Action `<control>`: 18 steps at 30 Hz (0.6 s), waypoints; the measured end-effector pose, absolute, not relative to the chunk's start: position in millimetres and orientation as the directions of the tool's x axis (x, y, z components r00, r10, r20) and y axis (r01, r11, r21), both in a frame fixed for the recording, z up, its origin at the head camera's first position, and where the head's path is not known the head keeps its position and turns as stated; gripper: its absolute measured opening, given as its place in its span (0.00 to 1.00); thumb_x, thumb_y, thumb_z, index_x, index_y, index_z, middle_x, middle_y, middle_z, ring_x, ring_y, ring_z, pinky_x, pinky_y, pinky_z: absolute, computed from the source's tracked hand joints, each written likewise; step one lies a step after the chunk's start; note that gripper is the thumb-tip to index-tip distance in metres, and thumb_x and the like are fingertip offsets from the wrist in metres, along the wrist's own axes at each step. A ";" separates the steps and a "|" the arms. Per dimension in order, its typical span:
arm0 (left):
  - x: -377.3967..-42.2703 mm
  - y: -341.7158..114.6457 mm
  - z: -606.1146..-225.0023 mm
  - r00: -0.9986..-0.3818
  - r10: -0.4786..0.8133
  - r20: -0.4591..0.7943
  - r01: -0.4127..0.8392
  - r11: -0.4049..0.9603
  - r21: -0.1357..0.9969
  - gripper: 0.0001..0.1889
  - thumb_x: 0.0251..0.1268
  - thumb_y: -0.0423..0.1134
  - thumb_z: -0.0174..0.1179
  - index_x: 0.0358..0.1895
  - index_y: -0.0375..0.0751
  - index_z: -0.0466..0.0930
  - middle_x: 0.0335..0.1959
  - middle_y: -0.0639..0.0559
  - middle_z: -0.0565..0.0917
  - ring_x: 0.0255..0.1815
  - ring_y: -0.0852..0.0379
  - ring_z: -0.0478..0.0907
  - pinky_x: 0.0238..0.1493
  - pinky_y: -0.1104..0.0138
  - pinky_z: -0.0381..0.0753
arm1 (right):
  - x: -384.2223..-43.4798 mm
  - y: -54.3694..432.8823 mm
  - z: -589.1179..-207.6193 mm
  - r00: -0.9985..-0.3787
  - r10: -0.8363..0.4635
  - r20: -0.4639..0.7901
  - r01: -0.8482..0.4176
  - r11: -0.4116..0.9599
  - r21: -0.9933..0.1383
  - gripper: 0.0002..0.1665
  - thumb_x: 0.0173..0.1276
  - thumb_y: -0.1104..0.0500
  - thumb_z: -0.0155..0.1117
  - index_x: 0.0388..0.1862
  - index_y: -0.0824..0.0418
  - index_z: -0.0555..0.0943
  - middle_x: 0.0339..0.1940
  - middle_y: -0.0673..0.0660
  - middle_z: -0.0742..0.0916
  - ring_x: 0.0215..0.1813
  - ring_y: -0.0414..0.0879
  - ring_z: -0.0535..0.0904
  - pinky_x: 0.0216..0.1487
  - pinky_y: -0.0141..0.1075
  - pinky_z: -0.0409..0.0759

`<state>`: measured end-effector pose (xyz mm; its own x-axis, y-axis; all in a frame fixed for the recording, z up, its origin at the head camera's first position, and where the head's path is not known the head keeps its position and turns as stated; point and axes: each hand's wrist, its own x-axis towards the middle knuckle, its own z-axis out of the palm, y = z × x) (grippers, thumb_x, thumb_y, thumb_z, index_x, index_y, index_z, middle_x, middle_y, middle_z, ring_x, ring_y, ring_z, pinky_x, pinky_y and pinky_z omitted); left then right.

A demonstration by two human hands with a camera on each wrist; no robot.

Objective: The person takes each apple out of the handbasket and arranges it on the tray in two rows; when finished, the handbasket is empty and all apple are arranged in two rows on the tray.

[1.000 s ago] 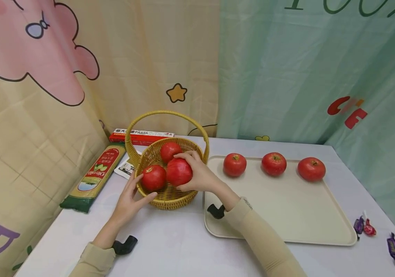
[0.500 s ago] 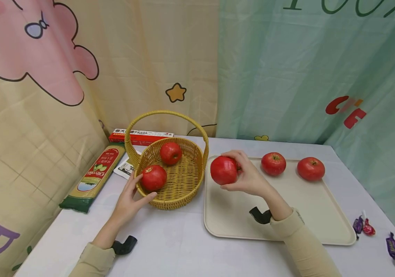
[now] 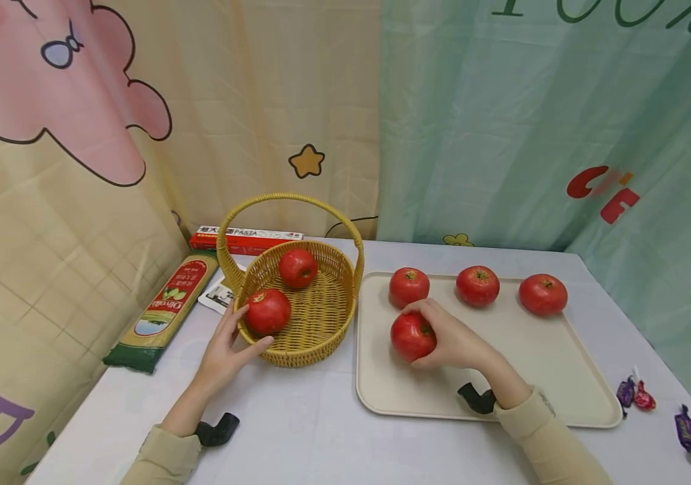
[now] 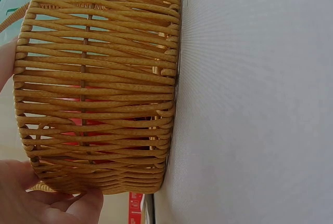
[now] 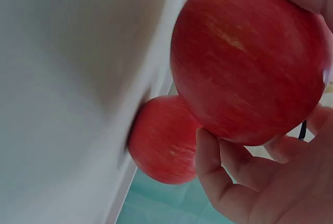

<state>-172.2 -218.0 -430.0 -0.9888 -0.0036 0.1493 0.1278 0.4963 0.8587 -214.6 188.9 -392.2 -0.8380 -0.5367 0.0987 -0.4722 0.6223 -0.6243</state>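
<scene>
My right hand grips a red apple over the left part of the cream tray. In the right wrist view this apple is large between thumb and fingers, close over the tray, with another apple beyond it. Three more apples stand in a row along the tray's back: left, middle and right. My left hand holds the rim of a yellow wicker basket. Inside the basket are two apples, one at the front left and one behind.
A pasta packet lies left of the basket, and a red pasta box lies behind it. A small printed card is partly under the basket's side. Wrapped candies lie right of the tray. Curtains hang behind the table.
My right hand has lifted an apple out of the basket, carried it right, then lowered it toward the tray in front of the left apple. The left hand has stayed on the basket.
</scene>
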 end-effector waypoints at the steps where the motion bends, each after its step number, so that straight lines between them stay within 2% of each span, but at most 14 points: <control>1: -172.3 -218.1 -430.2 -0.989 -0.003 0.149 0.128 0.497 0.858 0.42 0.59 0.46 0.65 0.72 0.37 0.53 0.76 0.42 0.38 0.74 0.40 0.40 0.66 0.44 0.57 | -214.5 188.3 -393.6 -0.833 -0.546 0.092 -0.477 0.624 -0.619 0.46 0.38 0.57 0.82 0.57 0.46 0.68 0.55 0.48 0.73 0.58 0.48 0.68 0.46 0.46 0.81; 5: -172.9 -218.5 -431.1 -0.989 -0.001 0.148 0.127 0.499 0.857 0.42 0.59 0.47 0.65 0.72 0.37 0.52 0.76 0.43 0.38 0.74 0.40 0.40 0.66 0.44 0.57 | -213.4 187.4 -397.3 -0.824 -0.564 0.057 -0.479 0.639 -0.601 0.45 0.38 0.57 0.82 0.56 0.43 0.70 0.56 0.48 0.72 0.58 0.50 0.69 0.44 0.45 0.81; 11: -172.5 -218.8 -430.8 -0.988 0.002 0.153 0.133 0.500 0.856 0.42 0.59 0.46 0.65 0.72 0.37 0.52 0.76 0.44 0.38 0.74 0.41 0.40 0.66 0.44 0.57 | -209.6 186.7 -398.4 -0.791 -0.611 -0.017 -0.492 0.653 -0.576 0.43 0.41 0.54 0.81 0.59 0.48 0.72 0.59 0.52 0.71 0.59 0.54 0.67 0.44 0.46 0.81; 18: -172.1 -218.4 -430.6 -0.988 -0.007 0.152 0.127 0.508 0.852 0.42 0.59 0.47 0.64 0.72 0.37 0.53 0.76 0.43 0.38 0.74 0.40 0.40 0.65 0.44 0.57 | -205.5 184.9 -393.3 -0.794 -0.604 -0.069 -0.458 0.669 -0.586 0.50 0.41 0.52 0.81 0.65 0.51 0.69 0.63 0.54 0.70 0.62 0.55 0.65 0.48 0.52 0.79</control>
<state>-172.1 -218.4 -430.6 -0.9884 -0.0069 0.1516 0.1271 0.5076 0.8522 -205.5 184.9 -393.3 -0.7939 -0.6041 -0.0690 -0.4580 0.6687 -0.5857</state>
